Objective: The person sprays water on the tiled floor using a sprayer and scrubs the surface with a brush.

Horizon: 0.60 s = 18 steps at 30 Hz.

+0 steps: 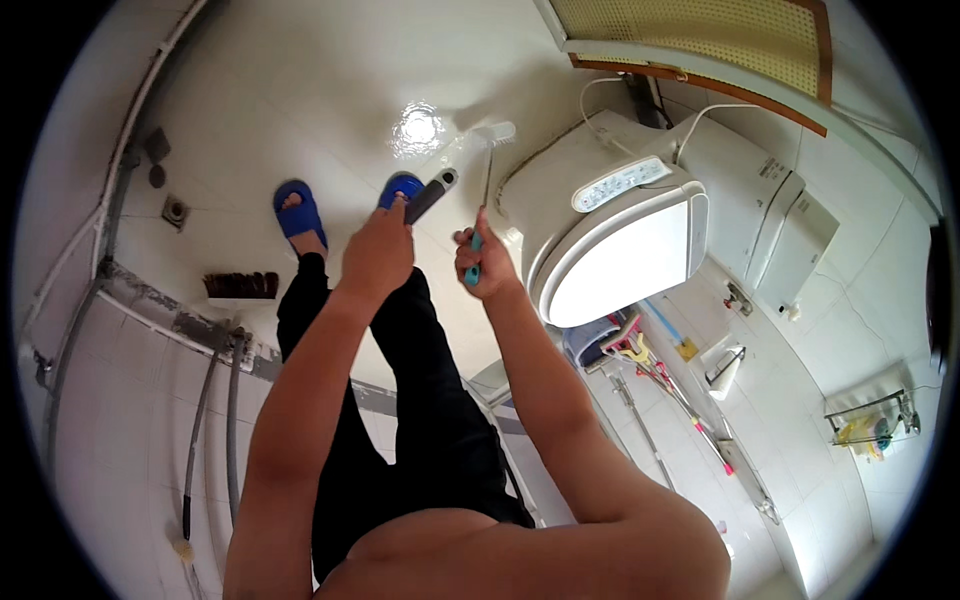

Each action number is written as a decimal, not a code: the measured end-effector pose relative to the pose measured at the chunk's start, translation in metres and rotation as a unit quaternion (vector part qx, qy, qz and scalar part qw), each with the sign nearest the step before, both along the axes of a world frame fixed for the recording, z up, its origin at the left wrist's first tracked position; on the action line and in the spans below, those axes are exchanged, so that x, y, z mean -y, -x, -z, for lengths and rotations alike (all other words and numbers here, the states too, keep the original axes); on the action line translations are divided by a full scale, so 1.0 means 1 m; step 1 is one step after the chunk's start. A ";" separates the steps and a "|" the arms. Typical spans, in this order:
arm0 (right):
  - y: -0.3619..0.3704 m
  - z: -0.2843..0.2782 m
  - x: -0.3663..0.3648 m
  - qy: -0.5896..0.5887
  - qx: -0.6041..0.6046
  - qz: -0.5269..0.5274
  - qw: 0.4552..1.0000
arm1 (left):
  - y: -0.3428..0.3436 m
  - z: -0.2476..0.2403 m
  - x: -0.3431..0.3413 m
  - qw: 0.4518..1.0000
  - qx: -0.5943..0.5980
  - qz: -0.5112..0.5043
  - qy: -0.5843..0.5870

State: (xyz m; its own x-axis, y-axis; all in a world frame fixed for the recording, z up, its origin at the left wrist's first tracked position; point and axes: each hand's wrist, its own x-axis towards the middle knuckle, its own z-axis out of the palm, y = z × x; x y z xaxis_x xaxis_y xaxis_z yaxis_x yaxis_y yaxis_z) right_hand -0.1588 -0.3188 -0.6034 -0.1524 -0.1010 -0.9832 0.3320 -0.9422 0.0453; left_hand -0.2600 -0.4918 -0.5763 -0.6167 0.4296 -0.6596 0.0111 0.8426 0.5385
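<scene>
My left hand (378, 250) is closed around a dark grey handle (430, 196) with a light rounded end and a hole in it. Whatever else belongs to that handle is hidden by the hand. My right hand (487, 260) grips the teal handle of a long thin brush (487, 180), whose white head (495, 132) points away from me over the wet-looking floor, left of the toilet (610, 250). The two hands are apart, in front of my legs. The toilet lid is down, with a control panel (622, 184) on its side.
Blue slippers (297, 207) are on my feet. A broom head (241, 286) lies by the left wall near a floor drain (175, 211). Mops and long handles (660, 372) lean beyond the toilet. A yellow mesh panel (720, 45) hangs at the upper right.
</scene>
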 end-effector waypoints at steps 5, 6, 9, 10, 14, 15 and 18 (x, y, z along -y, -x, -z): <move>0.025 -0.031 0.052 -0.031 -0.032 -0.091 0.995 | -0.011 -0.023 -0.006 0.996 0.046 -0.061 -0.035; 0.025 -0.021 0.061 -0.023 -0.019 -0.114 0.993 | -0.002 -0.044 -0.001 0.995 0.050 -0.081 -0.031; 0.046 -0.035 0.094 0.061 -0.067 -0.150 0.985 | -0.008 -0.050 0.041 0.984 0.034 -0.140 -0.103; 0.046 -0.044 0.099 -0.133 -0.194 -0.486 0.842 | -0.018 -0.045 0.054 0.969 0.063 -0.210 -0.117; 0.024 0.016 0.052 -0.109 -0.379 -0.543 0.741 | -0.045 -0.078 0.074 0.972 -0.032 -0.159 -0.167; 0.073 -0.097 0.120 0.072 -0.060 -0.291 0.952 | -0.059 -0.106 0.106 0.977 -0.062 -0.203 -0.037; 0.050 -0.013 0.076 0.040 -0.065 -0.176 0.981 | -0.064 -0.222 0.215 0.924 -0.160 -0.327 -0.114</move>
State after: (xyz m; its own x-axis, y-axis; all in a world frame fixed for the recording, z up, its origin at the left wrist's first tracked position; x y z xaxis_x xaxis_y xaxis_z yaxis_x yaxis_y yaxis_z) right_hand -0.2085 -0.3949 -0.5907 -0.2185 -0.2450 -0.9446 0.6436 -0.7637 0.0493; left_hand -0.1960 -0.7067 -0.3539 -0.9413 0.0011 -0.3376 -0.2718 0.5908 0.7597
